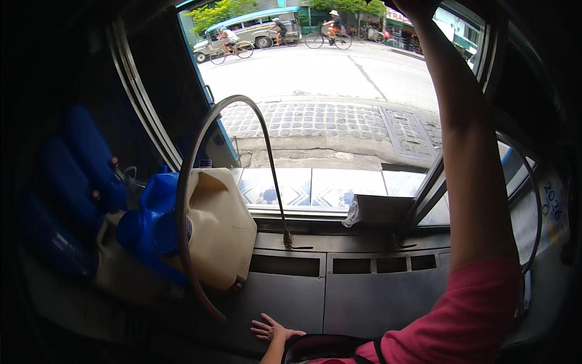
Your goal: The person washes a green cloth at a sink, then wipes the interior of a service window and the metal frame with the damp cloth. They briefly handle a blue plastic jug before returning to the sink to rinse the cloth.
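Observation:
My left hand [274, 330] rests on the dark metal counter [285, 303], fingers spread and nothing held. Up at the top edge is my right hand [418, 7], raised on an outstretched arm in a pink sleeve. It is dark and partly cut off there, so I cannot make out its fingers or anything in them. Nearest to my left hand, on the counter's left side, a cream plastic jug [227, 227] lies tilted beside a blue plastic jug [159, 200]. In front of them arches a grey hose [197, 136].
Several blue water containers [66, 182] stand at far left. A metal tap [287, 238] rises near the slotted drains [285, 265]. Beyond the open window lie a tiled ledge [332, 187] and a street [321, 76] with cyclists and a jeepney [248, 30]. A calendar [548, 206] hangs at right.

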Motion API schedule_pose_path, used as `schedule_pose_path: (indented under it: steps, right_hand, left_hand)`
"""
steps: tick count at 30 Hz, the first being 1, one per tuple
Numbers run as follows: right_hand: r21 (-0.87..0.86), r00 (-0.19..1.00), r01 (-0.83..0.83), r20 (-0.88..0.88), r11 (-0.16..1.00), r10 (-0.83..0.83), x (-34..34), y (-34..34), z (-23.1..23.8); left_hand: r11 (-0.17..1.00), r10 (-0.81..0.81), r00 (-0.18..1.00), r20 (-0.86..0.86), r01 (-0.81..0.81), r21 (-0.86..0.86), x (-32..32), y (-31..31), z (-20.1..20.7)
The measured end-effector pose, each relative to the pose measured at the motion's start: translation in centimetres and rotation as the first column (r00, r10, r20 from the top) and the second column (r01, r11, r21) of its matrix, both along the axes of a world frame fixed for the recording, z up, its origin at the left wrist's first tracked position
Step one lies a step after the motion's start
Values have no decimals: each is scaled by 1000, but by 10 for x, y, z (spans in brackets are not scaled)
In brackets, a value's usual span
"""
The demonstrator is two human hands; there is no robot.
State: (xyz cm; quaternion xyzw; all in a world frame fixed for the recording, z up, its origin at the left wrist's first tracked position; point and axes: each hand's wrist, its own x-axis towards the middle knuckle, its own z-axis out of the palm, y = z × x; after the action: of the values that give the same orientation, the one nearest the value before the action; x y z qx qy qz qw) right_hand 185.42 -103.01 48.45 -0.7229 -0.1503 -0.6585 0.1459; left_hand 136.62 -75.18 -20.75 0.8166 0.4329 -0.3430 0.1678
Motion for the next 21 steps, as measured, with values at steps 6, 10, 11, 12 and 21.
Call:
schedule_pose_path:
  steps: [6,10,11,12,21]
  right_hand:
    - [480,987,-30,152,877,-50,11,-8,-156]
    - [667,843,538,-414,516,-344,-4,-1,-371]
    - [732,831,557,-497,392,-251,-10,-1,-414]
    - [776,815,579,-563,250,-141,-18,-1,-453]
    - [886,955,294,-286,360,-77,36,-32,-300]
  left_hand:
    - [1000,-17,1000,-18,17,12,1,0,-3]
    - [1000,-13,1000,-15,13,-19,3,0,4]
    - [999,-10,1000,-13,10,-37,3,0,6]
    - [1000,-13,1000,-13,13,-26,4,0,8]
    - [999,38,999,-17,-38,-26,8,-4,20]
